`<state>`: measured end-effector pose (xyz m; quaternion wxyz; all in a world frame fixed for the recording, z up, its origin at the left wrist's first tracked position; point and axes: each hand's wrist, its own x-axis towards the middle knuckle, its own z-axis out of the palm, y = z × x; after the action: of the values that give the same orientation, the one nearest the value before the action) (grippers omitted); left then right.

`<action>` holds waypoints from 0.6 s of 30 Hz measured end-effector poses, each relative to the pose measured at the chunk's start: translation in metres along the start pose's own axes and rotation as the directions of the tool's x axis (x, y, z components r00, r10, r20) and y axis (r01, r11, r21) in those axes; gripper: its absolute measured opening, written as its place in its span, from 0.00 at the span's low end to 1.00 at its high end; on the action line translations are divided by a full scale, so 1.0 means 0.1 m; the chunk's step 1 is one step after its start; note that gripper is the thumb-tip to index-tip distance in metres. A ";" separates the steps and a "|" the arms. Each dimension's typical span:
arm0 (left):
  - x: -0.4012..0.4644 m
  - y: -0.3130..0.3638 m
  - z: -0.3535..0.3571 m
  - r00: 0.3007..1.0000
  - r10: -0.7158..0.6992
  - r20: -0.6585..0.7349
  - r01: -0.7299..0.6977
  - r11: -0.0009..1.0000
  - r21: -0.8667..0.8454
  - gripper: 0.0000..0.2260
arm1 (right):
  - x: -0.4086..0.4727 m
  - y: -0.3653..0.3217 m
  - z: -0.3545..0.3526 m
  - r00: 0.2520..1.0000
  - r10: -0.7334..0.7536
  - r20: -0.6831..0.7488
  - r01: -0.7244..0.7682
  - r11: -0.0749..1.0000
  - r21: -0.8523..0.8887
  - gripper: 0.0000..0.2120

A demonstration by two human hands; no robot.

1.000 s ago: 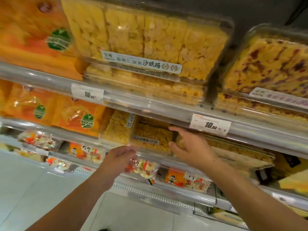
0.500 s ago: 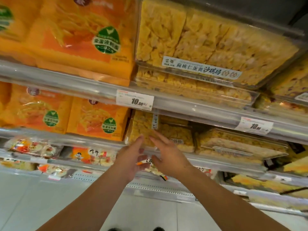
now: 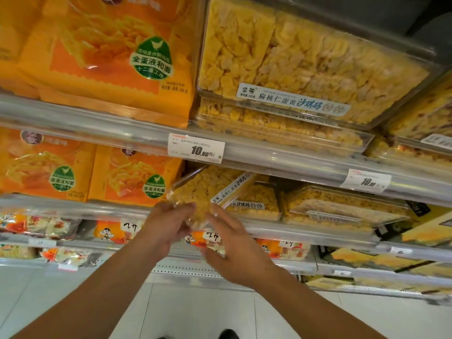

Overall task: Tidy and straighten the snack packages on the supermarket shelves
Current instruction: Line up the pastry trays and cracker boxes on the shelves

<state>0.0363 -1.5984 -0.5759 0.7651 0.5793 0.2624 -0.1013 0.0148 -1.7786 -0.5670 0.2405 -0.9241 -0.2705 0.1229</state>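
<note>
Hands together, my left hand (image 3: 168,226) and right hand (image 3: 234,243) grip a tilted clear snack box (image 3: 208,192) at the middle shelf (image 3: 305,231).

The lower corner of the tilted clear snack box (image 3: 208,189) is hidden behind the left hand (image 3: 166,223) and right hand (image 3: 234,241), so its grip cannot be made out. The price tag (image 3: 196,148) shows small print too blurred to read. The orange bags (image 3: 102,52) are cut off by the top and left edges.
</note>
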 end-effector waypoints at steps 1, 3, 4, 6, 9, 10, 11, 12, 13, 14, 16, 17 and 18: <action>0.01 0.06 -0.03 0.999 0.038 -0.005 -0.038 0.999 0.032 0.04 | -0.01 0.07 -0.08 0.999 0.029 -0.014 -0.029 1.000 -0.003 0.33; 0.03 0.19 -0.09 0.993 0.114 0.000 -0.113 0.985 0.127 0.08 | 0.03 0.24 -0.31 0.991 0.087 -0.099 -0.092 0.994 -0.050 0.32; 0.04 0.26 -0.12 0.988 0.153 0.020 -0.154 0.970 0.189 0.10 | 0.06 0.32 -0.45 0.983 0.107 -0.152 -0.123 0.987 -0.103 0.31; 0.10 0.36 -0.18 0.973 0.220 0.073 -0.232 0.921 0.312 0.14 | 0.14 0.46 -0.72 0.963 0.171 -0.211 -0.219 0.947 -0.235 0.31; 0.17 0.45 -0.24 0.949 0.281 0.140 -0.314 0.856 0.411 0.16 | 0.27 0.61 -1.03 0.914 0.371 -0.162 -0.404 0.810 -0.426 0.24; 0.19 0.47 -0.24 0.940 0.303 0.156 -0.341 0.837 0.427 0.17 | 0.31 0.63 -1.10 0.891 0.433 -0.134 -0.442 0.762 -0.474 0.22; 0.21 0.48 -0.25 0.930 0.325 0.171 -0.368 0.823 0.432 0.18 | 0.34 0.65 -1.16 0.875 0.470 -0.114 -0.458 0.727 -0.512 0.21; 0.23 0.49 -0.25 0.921 0.343 0.182 -0.388 0.818 0.424 0.20 | 0.37 0.66 -1.20 0.866 0.490 -0.098 -0.460 0.704 -0.542 0.21; 0.26 0.49 -0.25 0.915 0.355 0.191 -0.403 0.819 0.409 0.20 | 0.40 0.67 -1.22 0.860 0.503 -0.087 -0.459 0.689 -0.561 0.22; 0.28 0.48 -0.25 0.911 0.363 0.197 -0.412 0.820 0.396 0.21 | 0.43 0.68 -1.24 0.854 0.515 -0.072 -0.460 0.683 -0.568 0.23; 0.33 0.44 -0.23 0.903 0.383 0.195 -0.430 0.813 0.393 0.20 | 0.47 0.72 -1.26 0.830 0.557 -0.023 -0.493 0.714 -0.497 0.23; 0.35 0.42 -0.22 0.897 0.402 0.184 -0.441 0.797 0.412 0.19 | 0.48 0.74 -1.26 0.813 0.583 0.007 -0.527 0.740 -0.417 0.22; 0.37 0.39 -0.20 0.886 0.433 0.165 -0.457 0.764 0.456 0.19 | 0.48 0.75 -1.27 0.798 0.602 0.034 -0.556 0.756 -0.346 0.21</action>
<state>0.0801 -1.5621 -0.5660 0.6043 0.7941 0.0649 0.0065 0.1331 -1.8551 -0.5014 0.0183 -0.9771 -0.0035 0.2119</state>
